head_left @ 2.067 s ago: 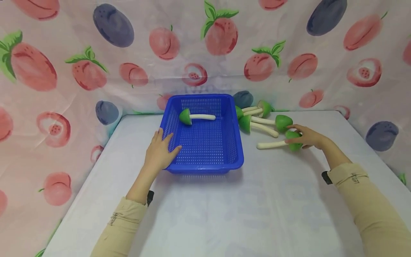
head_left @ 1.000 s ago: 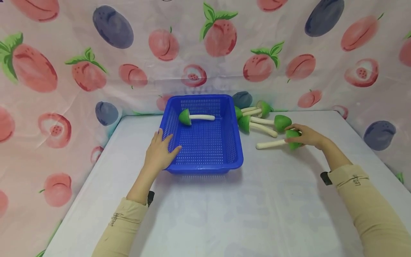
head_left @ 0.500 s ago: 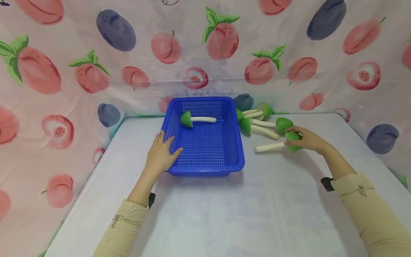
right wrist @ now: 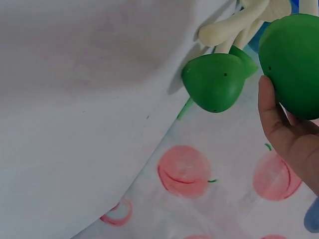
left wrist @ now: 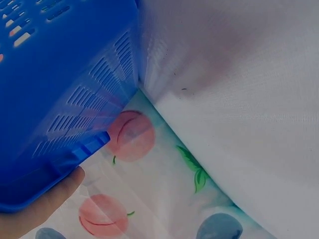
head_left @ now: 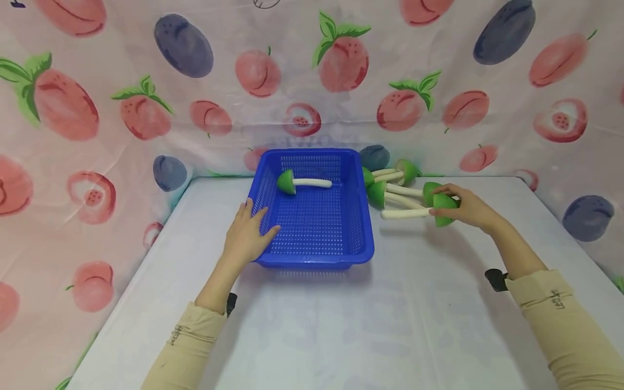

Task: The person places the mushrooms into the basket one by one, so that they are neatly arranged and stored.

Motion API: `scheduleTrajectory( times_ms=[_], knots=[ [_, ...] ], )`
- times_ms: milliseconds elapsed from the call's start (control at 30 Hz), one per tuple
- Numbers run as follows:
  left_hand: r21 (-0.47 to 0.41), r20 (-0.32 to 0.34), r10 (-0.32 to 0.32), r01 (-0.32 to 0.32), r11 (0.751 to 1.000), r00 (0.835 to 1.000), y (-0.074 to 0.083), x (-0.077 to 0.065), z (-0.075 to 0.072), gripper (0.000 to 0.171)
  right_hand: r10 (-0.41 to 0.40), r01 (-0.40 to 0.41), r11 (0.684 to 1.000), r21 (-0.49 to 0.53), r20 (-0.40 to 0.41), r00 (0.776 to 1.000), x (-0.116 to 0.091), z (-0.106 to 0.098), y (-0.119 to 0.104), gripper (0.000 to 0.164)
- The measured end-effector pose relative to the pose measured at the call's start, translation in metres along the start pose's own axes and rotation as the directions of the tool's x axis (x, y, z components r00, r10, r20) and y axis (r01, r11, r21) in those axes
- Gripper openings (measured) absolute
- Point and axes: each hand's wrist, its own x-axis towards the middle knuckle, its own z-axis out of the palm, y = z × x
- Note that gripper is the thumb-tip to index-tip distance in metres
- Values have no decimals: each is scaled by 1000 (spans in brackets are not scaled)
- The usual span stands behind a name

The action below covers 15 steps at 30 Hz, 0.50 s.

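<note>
The mushroom [head_left: 444, 216] in question is to the right of the blue basket [head_left: 312, 227], pinched by its green cap between the fingers of the right hand [head_left: 468, 208], its pale stem pointing toward the basket; the shadow below suggests it is off the desk [head_left: 341, 325]. The left hand [head_left: 246, 233] rests on the basket's left rim, fingers spread. One mushroom [head_left: 312, 182] lies inside, toward the basket's back, while a loose heap of mushrooms [head_left: 377, 195] sits beside its right wall. With only the cap held, the long stem could catch on the heap or knock the basket's right rim if carried too low. The cap looks smooth and rounded, so it might twist out of a light pinch, and a bump could shift the basket if the left hand bears on it only lightly. The left wrist view shows what the head view hides: a straight finger lying along the outside of the basket's rim. The right wrist view brings the cap's domed top close, a finger against it, but leaves out the held stem, which only the head view shows leading toward the basket.
</note>
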Motion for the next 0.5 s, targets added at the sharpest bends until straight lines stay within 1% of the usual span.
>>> scheduleTrajectory(
  times_ms=[233,500],
  knots=[
    [2,-2,-4,4,1000,1000,0,1,1,66,-14,15,999,44,-26,1000,1,-2,-7,58],
    [-1,4,-13,13,1000,1000,-1,1,2,67,2,2,998,67,-56,998,8,-10,-15,61]
  ],
)
